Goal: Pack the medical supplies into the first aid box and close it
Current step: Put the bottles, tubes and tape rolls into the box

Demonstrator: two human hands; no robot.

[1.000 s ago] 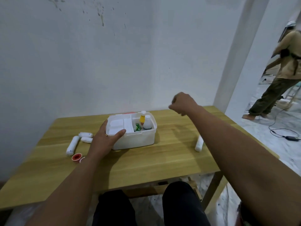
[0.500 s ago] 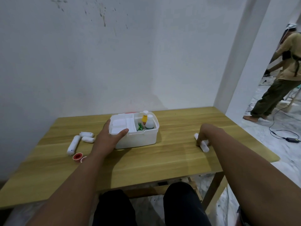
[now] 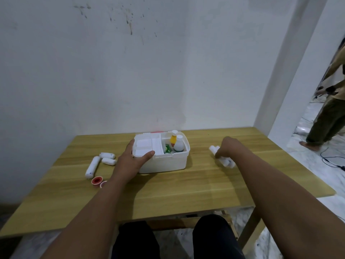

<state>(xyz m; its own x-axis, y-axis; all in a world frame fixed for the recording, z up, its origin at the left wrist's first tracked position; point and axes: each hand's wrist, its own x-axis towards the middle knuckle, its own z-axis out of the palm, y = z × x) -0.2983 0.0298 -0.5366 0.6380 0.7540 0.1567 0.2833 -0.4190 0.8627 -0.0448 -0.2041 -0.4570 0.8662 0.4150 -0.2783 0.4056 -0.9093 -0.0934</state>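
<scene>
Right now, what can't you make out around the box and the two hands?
- Head view: labels on the white bottle and the yellow bottle in the first aid box are too small to read.
- Right hand covers part of the white roll; the grip is blurred.
- Left hand hides the box's near-left corner.
- Box lid: not visible.

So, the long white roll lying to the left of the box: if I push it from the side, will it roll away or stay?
The long white roll looks cylindrical and lies flat on the smooth wooden table, so a sideways push would probably make it roll. It looks like soft bandage, so likely light, slightly squashy and not fragile. Gripping it around the middle seems safest.
</scene>
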